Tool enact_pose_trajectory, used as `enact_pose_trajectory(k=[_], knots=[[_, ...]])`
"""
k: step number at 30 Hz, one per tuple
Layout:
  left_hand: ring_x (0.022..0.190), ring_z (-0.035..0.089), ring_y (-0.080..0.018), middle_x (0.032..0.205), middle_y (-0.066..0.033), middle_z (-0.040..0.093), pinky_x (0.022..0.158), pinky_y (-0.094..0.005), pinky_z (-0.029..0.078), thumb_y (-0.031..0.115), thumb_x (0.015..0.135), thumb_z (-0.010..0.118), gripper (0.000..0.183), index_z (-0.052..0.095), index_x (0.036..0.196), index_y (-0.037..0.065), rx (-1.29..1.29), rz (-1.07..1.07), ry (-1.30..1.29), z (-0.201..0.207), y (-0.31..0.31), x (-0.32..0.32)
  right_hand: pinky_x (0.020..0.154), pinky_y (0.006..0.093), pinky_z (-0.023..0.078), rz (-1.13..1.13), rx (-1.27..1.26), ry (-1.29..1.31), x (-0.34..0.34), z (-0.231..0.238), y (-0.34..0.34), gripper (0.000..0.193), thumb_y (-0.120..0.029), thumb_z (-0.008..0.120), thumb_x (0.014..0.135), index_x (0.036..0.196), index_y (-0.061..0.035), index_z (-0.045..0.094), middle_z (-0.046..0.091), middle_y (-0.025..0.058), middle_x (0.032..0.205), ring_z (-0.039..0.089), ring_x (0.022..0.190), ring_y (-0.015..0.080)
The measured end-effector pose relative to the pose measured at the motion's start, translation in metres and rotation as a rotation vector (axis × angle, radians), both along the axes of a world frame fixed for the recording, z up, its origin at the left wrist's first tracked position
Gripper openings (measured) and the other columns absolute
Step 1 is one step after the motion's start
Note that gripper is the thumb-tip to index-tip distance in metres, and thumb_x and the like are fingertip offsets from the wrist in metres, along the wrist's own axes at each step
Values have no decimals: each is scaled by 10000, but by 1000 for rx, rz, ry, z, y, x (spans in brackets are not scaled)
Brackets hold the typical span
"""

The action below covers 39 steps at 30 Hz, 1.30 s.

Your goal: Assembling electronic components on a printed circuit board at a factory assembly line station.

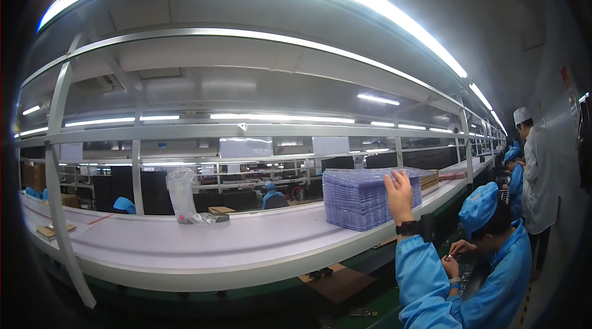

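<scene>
Raised at the near side of a tall stack of clear, bluish plastic trays [356, 204], the right hand [400, 196] has its fingers up and slightly parted (contact I cannot tell); the left hand is out of view. The stack sits on the long, pale worktop [265, 247], beyond and mostly left of the right hand, its long axis seemingly along the worktop. Farther left stands a translucent plastic bag [182, 198].

One tray stack [354, 201] and one white-coated person [535, 175] show.
</scene>
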<state>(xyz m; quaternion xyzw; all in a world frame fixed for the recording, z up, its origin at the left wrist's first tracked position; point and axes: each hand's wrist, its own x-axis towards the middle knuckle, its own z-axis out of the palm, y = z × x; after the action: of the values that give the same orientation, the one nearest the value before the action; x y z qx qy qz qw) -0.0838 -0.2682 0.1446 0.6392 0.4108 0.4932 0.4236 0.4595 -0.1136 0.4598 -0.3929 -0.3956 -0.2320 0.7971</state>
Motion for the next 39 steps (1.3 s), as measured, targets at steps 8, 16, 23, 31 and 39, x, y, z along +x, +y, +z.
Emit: enact_pose_trajectory(k=[8, 16, 23, 31, 39], knots=[[774, 645, -269, 938, -152, 681, 687, -361, 519, 115, 802, 720, 139, 712, 906, 23, -15, 38, 8, -2, 8, 12, 855, 380, 518, -222, -211, -5, 45, 2, -2, 319, -285, 699, 904, 977, 24, 724, 666, 171, 1162, 673, 993, 289], [772, 644, -273, 939, -153, 679, 684, -361, 518, 107, 805, 721, 135, 711, 909, 21, -37, 60, 33, 1, 22, 29, 957, 422, 405, -436, -201, -263, 59, 11, -14, 245, -278, 698, 868, 958, -53, 732, 675, 112, 1047, 550, 1074, 310], [770, 643, -277, 939, -153, 678, 682, -362, 518, 100, 808, 721, 132, 710, 912, 20, -46, 85, 54, -2, 26, 43, 995, 411, 389, -172, -175, -120, 81, 4, 3, 232, -255, 698, 859, 951, -43, 720, 643, 118, 1088, 541, 1077, 307], [768, 641, -281, 940, -154, 676, 680, -363, 517, 92, 812, 722, 128, 708, 916, 18, -65, 123, 65, -2, 33, 59, 1023, 422, 366, -332, -265, -165, 68, 5, 28, 209, -275, 659, 858, 964, -115, 743, 639, 71, 1095, 469, 1151, 328], [766, 639, -284, 940, -154, 675, 678, -363, 516, 84, 815, 723, 125, 707, 919, 17, -62, 108, 68, -4, 37, 60, 1115, 464, 281, -538, -342, -46, 63, -1, 27, 250, -319, 635, 909, 1043, -124, 717, 634, 82, 1259, 402, 1320, 375]])
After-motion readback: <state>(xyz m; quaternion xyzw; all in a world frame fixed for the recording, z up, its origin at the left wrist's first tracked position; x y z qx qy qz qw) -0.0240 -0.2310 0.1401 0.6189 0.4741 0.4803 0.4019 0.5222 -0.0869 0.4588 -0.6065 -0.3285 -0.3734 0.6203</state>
